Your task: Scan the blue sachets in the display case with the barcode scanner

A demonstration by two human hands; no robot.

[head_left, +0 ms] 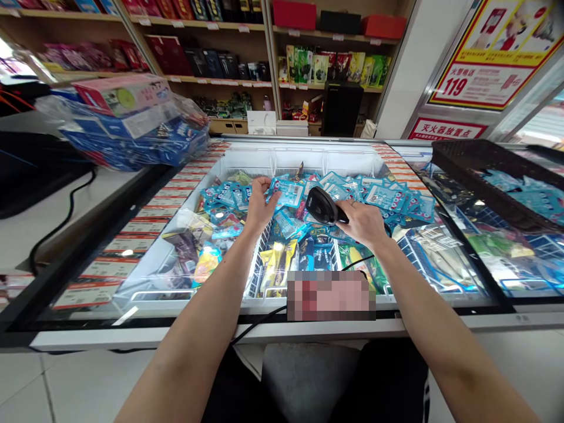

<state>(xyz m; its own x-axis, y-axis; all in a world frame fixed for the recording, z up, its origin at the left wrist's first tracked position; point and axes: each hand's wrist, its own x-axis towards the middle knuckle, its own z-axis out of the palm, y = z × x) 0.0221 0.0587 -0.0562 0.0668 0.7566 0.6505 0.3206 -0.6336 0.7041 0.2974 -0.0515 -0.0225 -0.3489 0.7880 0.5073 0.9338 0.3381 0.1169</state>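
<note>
- Black cable point(70, 214) curves down at the far left, near a dark surface.
- Blue cartons point(145, 126) sit beside it in clear film, with a pink box point(123, 97) on top.
- Rows of price labels point(152, 220) run along the left side of the freezer point(145, 346).
- The person's left hand point(263, 202) pinches one blue packet point(288, 192) by its left edge, between thumb and fingers; the packet is above the middle of the freezer, its white printed panel facing up.
- Yellow packets point(277, 264) fill a wire basket nearer the person, below the held packet.
- A pixelated patch hides something at the freezer's front edge.
- Just right of the held packet is a black scanner point(324, 207), its head toward that packet; whether the two touch cannot be told.
- The person's right hand point(363, 223) is closed round the scanner's handle, with a thin dark cord point(358, 262) below it.
- More blue packets point(388, 197) lie loosely heaped to the right of the scanner.
- A dark brown basket point(458, 167) stands farther right, with similar blue packets inside.
- Behind it, a red-and-yellow poster point(484, 76) reads "119".
</note>
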